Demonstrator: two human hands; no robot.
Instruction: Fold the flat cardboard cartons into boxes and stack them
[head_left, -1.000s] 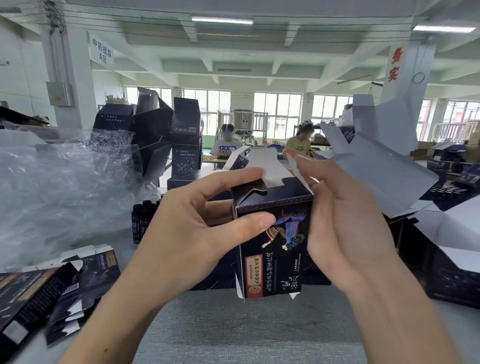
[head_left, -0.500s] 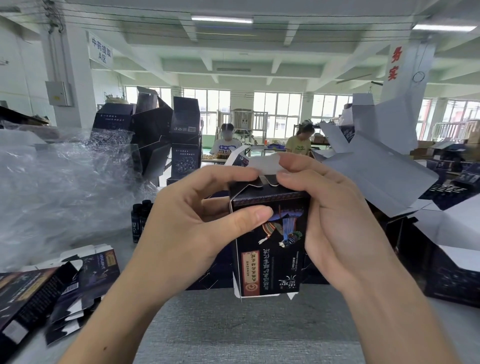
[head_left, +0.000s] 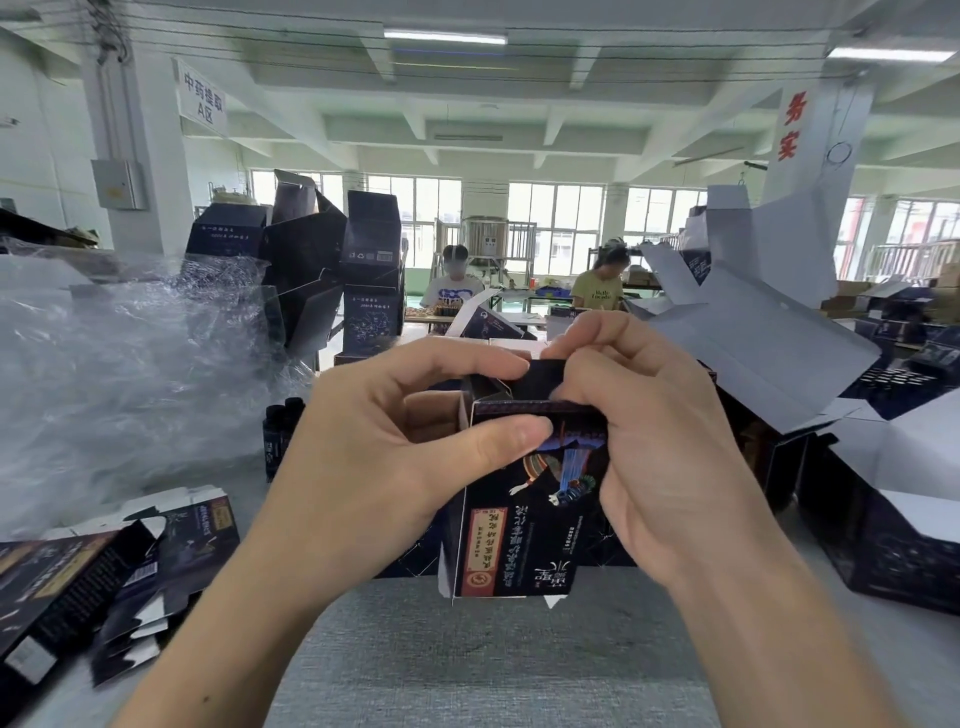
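Dark printed cardboard carton (head_left: 524, 525) up in the air over the near middle of the grey fabric-topped table (head_left: 493, 670). Squared out into a box shape, upright, artwork and lettering upside down toward the camera. Small white tabs showing at the bottom edge.

Gripped from both sides. Left hand (head_left: 384, 467) wrapped round the left edge, thumb pressed flat across the front panel just under the top, index finger reaching over onto the dark top flap (head_left: 543, 376). Right hand (head_left: 670, 457) clamped on the right side, fingers curled down onto that same flap, pinching it at the top edge. Fingertips of the two hands nearly meeting over the flap.

Out toward the left edge of the table: loose pile of flat dark cartons (head_left: 104, 571), unfolded, overlapping one another. Behind those, a big heap of crumpled clear plastic wrap (head_left: 130, 374). Just beside the heap, small dark bottles (head_left: 278, 431) standing upright.

Toward the far left corner: stack of folded dark boxes (head_left: 369, 270), some tilted, some with flaps open. Along the right edge: large dark boxes with white insides (head_left: 763, 348), flaps sticking up and out.

Beyond the table, two seated people, one in a white shirt (head_left: 452, 288), one in a yellow shirt (head_left: 602, 291), at a bench across the hall.
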